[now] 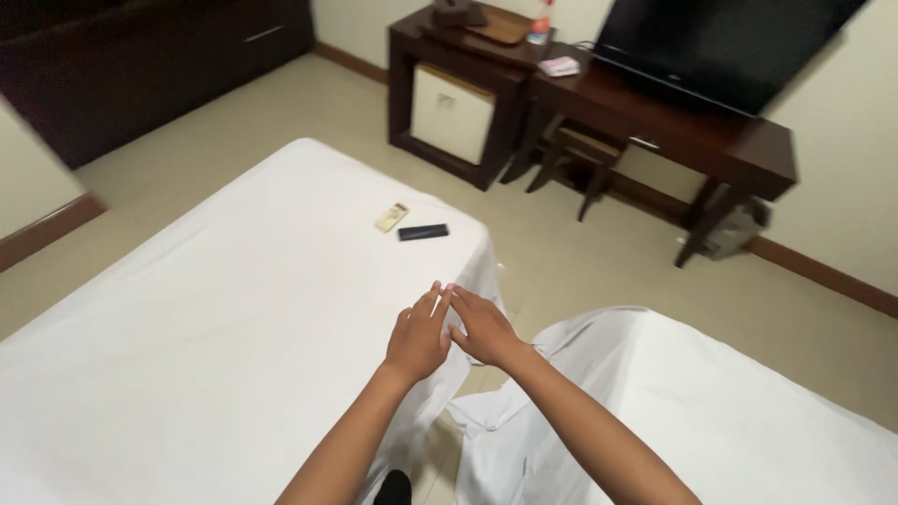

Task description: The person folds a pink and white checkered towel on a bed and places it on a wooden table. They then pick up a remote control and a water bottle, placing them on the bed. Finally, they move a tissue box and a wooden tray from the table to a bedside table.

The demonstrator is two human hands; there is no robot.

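White sheet [234, 309] covers the left bed, and both hands meet at its near corner edge. Left hand [418, 339] and right hand [482, 329] lie flat with fingers stretched, touching each other, holding nothing. Near the far corner lie a black remote [423, 231] and a small cream box [392, 217].

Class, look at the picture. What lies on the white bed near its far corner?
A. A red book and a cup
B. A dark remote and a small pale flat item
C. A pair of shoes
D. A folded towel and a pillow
B: a dark remote and a small pale item lie side by side on the bed, beyond both hands.
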